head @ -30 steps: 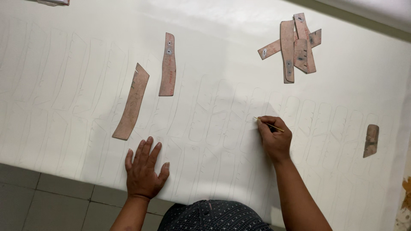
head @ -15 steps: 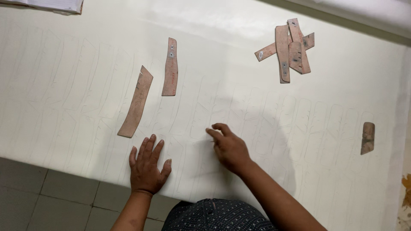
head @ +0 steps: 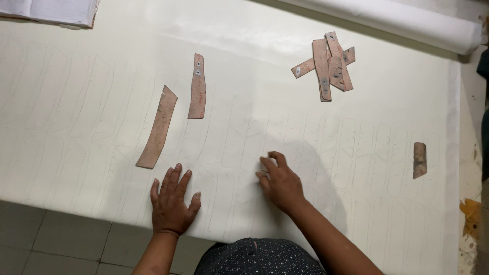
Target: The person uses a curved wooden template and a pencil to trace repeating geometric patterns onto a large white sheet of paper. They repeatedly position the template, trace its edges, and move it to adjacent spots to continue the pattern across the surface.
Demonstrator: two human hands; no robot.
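My left hand [head: 173, 201] lies flat, fingers spread, on a large white sheet [head: 91, 76] covered with faint traced outlines, close to its near edge. A long curved brown template [head: 158, 127] lies just beyond that hand's fingertips. My right hand [head: 279, 181] rests on the sheet to the right with its fingers bent and their tips on the paper. Nothing shows in it, and its palm is hidden. A shorter, straighter brown template [head: 197, 86] lies beyond the curved one.
Several brown templates [head: 328, 66] lie crossed in a pile at the far right. One small brown piece [head: 419, 160] sits alone near the right edge. A white roll [head: 407, 20] runs along the back, a notebook [head: 51, 10] lies top left, and grey floor tiles [head: 51, 239] show below.
My right hand has moved left and nearer, from the sheet's right half to its middle. The pencil tip seen in it a second ago no longer shows. The left hand stayed flat.
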